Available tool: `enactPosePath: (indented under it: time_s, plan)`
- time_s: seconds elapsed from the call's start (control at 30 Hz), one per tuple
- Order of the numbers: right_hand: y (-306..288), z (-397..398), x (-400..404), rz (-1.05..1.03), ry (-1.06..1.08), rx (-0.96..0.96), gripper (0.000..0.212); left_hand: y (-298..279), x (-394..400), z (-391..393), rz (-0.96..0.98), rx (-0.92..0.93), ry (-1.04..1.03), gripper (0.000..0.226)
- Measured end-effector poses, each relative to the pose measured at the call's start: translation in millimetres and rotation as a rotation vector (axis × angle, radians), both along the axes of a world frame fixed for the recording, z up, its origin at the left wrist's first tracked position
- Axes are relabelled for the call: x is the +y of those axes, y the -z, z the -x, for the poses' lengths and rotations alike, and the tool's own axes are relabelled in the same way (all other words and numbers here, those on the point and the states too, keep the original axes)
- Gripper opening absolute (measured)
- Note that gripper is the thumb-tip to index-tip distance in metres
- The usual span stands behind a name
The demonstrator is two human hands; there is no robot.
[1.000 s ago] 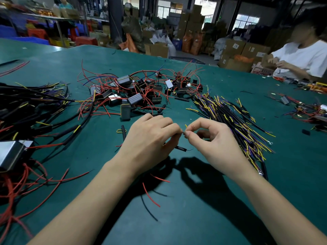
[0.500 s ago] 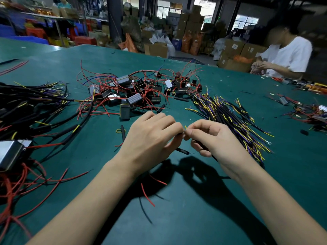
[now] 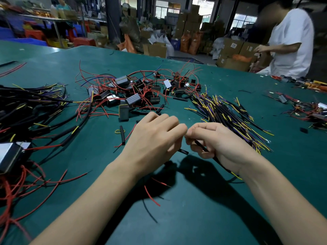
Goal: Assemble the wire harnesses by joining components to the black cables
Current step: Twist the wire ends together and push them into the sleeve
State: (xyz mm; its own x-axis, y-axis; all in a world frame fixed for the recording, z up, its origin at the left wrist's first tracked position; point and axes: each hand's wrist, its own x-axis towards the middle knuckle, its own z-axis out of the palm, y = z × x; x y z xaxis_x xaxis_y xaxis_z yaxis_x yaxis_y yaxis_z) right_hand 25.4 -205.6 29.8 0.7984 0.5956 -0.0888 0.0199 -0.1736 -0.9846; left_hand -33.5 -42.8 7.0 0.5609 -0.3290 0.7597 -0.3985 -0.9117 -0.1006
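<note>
No legible text, labels (boxes blurred)

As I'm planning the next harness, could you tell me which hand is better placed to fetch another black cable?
Probably the right hand: the pile of black cables with yellow and purple wires lies right beside it.

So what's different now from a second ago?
The right hand has curled tighter round the black cable, which now trails past its wrist. The person in white across the table has stood up. The left hand still pinches at the joint; the piles haven't moved.
</note>
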Motion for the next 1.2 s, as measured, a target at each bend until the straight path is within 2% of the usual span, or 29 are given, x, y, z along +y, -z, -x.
enactPosePath:
  time_s: [0.17,0.23,0.3,0.37,0.47,0.53,0.67,0.73,0.77,0.8,0.87,0.93,1.0,1.1,1.2]
  plan:
    - [0,-1,-3,-0.016,-0.009,0.003,0.017,1,0,1,0.010,-0.003,-0.014,0.015]
    - [1,-1,-3,-0.006,0.005,-0.053,0.021,2,1,2,0.056,0.053,-0.005,0.014]
    - [3,1,-2,0.031,0.027,-0.173,0.021,2,2,4,0.192,0.174,0.022,0.010]
    - [4,3,0,0.107,0.052,-0.397,0.020,3,1,6,0.386,0.299,0.049,0.006]
    - [7,5,2,0.223,0.076,-0.832,0.014,2,2,5,0.639,0.451,0.117,0.005]
    - [9,6,1,0.301,0.023,-1.103,0.007,-1,5,4,0.747,0.566,0.151,0.007]
    - [13,3,-3,0.371,-0.111,-1.637,0.012,-6,13,3,0.932,0.889,0.307,0.012]
    - [18,0,-3,0.381,-0.119,-1.799,0.010,-7,16,3,0.999,0.977,0.374,0.013]
    - [19,0,-2,0.354,-0.083,-1.747,0.010,-7,16,3,1.005,0.975,0.374,0.011]
    - [20,2,1,0.295,-0.035,-1.611,0.010,-7,17,3,0.996,0.940,0.349,0.009]
    - [20,4,4,0.147,0.027,-1.253,0.007,-3,15,3,0.919,0.780,0.249,0.006]
    - [19,6,5,0.092,0.095,-0.985,0.008,0,12,5,0.709,0.557,0.147,0.006]
    - [17,6,7,0.074,0.136,-0.754,0.014,2,9,8,0.468,0.395,0.095,0.017]
    - [13,6,7,0.039,0.145,-0.496,0.017,1,9,6,0.221,0.218,0.057,0.016]
    - [8,7,9,0.001,0.137,-0.321,0.019,-1,7,4,0.126,0.079,0.010,0.004]
